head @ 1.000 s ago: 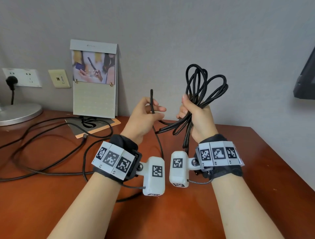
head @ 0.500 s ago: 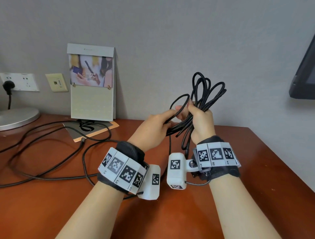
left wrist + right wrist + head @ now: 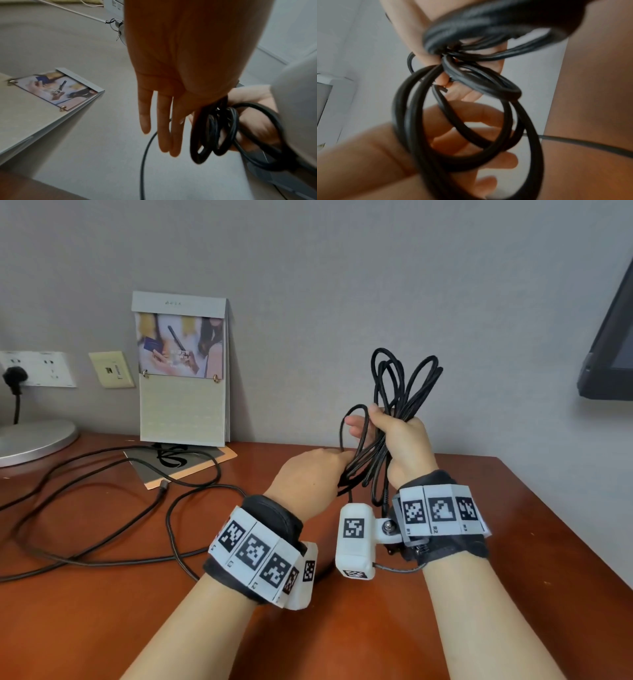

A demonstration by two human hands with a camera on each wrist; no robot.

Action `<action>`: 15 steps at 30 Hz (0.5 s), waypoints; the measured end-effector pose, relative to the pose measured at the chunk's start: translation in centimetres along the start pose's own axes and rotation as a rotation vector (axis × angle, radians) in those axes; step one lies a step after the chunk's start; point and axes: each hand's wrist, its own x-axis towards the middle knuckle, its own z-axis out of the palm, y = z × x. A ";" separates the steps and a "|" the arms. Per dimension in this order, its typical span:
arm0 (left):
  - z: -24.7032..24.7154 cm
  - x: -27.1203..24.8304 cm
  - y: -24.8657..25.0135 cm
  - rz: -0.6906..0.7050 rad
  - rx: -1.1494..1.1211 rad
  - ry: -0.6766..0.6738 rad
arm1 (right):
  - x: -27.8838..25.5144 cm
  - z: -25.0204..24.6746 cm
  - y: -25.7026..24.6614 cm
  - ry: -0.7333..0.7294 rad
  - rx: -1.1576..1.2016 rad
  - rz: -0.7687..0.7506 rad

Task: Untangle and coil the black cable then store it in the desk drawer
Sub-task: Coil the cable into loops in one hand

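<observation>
My right hand is held above the desk and grips a bundle of black cable, whose loops stand up over the fist. One smaller loop sticks out to the left by the fingertips. My left hand is lower and to the left, its fingers reaching into the strands hanging under the fist. In the left wrist view its fingers are straight beside the cable. The right wrist view is blurred, showing the cable loops with the left hand behind them.
Other dark cables sprawl over the left of the brown desk. A standing calendar and a flat card are at the back, a lamp base far left, and a monitor edge at the right.
My left hand let go of the free cable end it held up, brought it to the bundle, then dropped below the right fist. A new small loop sits at the right hand.
</observation>
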 end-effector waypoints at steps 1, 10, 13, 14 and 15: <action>-0.2 -0.1 0.1 0.013 -0.011 -0.014 | 0.1 0.0 0.1 0.003 0.014 0.006; -0.9 -0.2 -0.1 0.017 -0.112 -0.085 | 0.2 -0.1 0.4 -0.032 0.156 0.137; -0.8 -0.1 -0.4 -0.010 -0.177 -0.031 | 0.3 0.3 0.6 -0.069 0.171 0.164; -0.9 -0.1 -0.7 -0.042 -0.189 0.032 | 0.4 0.4 0.6 -0.068 0.163 0.153; -0.9 -0.1 -1.2 -0.093 -0.205 0.119 | 0.4 0.4 0.6 -0.066 0.144 0.135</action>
